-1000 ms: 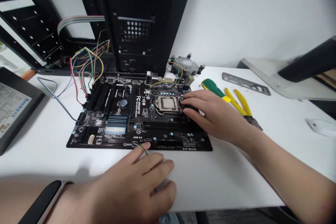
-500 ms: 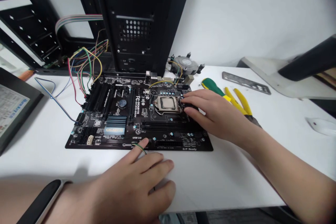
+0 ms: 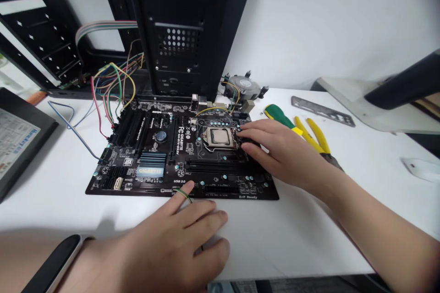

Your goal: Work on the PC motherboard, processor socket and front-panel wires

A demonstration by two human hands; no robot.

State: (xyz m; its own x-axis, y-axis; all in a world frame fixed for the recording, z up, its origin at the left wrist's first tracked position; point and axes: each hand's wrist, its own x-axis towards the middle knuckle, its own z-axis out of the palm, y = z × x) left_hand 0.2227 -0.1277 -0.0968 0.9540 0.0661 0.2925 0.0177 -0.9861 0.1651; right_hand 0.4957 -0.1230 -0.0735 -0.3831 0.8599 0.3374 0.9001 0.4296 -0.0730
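A black motherboard (image 3: 206,187) lies flat on the white table, with a silver processor (image 3: 220,136) in its socket. My left hand (image 3: 178,233) is at the front edge, palm down, fingers apart. One of its fingertips rests on the board near the "USB 3.0" print, beside a thin green-and-yellow wire (image 3: 182,193) that runs under the hand. My right hand (image 3: 275,149) reaches over the right end of the board. Its thumb and forefinger sit apart beside the socket; what lies beneath the palm is hidden. Coloured wires (image 3: 117,87) plug into the board's left end.
A black computer case (image 3: 192,0) stands right behind the board. At left is a power supply (image 3: 20,142). A processor cooler (image 3: 242,86), a green-handled tool (image 3: 277,113), yellow-handled pliers (image 3: 318,135) and a metal I/O plate (image 3: 323,111) lie beyond my right hand.
The view has shifted very slightly. Both hands stay in the same places on the board, with no visible change in their fingers.
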